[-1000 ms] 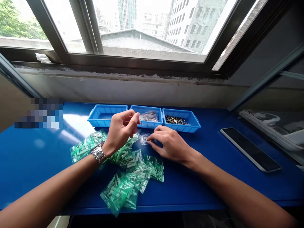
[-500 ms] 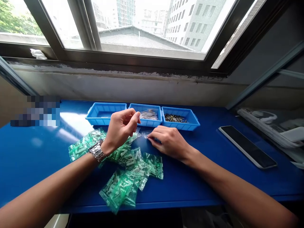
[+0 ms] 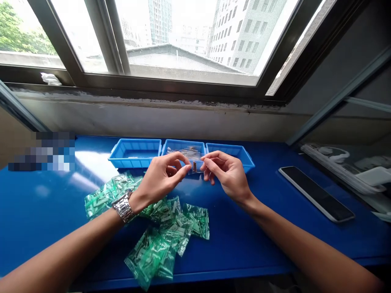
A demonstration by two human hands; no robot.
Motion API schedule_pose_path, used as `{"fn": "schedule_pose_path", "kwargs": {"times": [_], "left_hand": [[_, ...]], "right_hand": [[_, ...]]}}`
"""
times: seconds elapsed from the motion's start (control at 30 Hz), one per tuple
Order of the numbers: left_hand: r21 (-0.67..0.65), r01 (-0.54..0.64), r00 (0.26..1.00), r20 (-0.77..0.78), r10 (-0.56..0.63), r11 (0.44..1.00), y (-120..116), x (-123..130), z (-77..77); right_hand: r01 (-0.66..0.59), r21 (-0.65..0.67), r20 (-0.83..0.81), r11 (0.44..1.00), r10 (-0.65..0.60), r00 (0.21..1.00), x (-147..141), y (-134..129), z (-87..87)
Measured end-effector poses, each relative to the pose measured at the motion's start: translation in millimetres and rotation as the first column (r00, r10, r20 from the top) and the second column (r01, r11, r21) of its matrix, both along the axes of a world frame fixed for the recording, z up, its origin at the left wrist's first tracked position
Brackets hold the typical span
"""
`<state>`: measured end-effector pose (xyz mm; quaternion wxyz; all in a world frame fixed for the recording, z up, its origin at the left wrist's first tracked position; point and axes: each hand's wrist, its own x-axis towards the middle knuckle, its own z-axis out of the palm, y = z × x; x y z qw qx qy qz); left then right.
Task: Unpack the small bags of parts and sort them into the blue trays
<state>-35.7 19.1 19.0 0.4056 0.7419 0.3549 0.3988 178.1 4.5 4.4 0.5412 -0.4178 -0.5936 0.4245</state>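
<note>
head-worn view, facing forward and down, close

Two bare hands meet near the centre of the frame, the left hand (image 3: 163,177) with a silver metal-link watch (image 3: 124,206) at its wrist. Between its fingertips and those of the right hand (image 3: 229,173) is a small clear plastic bag (image 3: 195,166) with short, narrow metallic pieces inside. Just behind, three light-blue rectangular plastic trays (image 3: 134,165) stand in a row on the glossy blue table (image 3: 244,252). Green translucent plastic packets (image 3: 149,258) lie heaped from left of centre down to the lower middle, and a dark-screened, pale-edged phone (image 3: 317,194) lies at the right.
</note>
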Motion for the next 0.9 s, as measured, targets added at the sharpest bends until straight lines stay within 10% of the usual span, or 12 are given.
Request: {"fn": "schedule_pose_path", "kwargs": {"times": [0.47, 0.9], "left_hand": [[-0.043, -0.013, 0.997, 0.078, 0.017, 0.999, 3.0, -1.4, -5.8], [0.414, -0.133, 0.990, 0.097, 0.102, 0.901, 6.2, -3.0, -16.7]], "right_hand": [[-0.010, -0.015, 0.117, 1.000, 0.012, 0.993, 0.7, 2.3, -2.4], [0.023, 0.206, 0.204, 0.978, -0.066, 0.977, 0.5, -5.8, -3.3]]}}
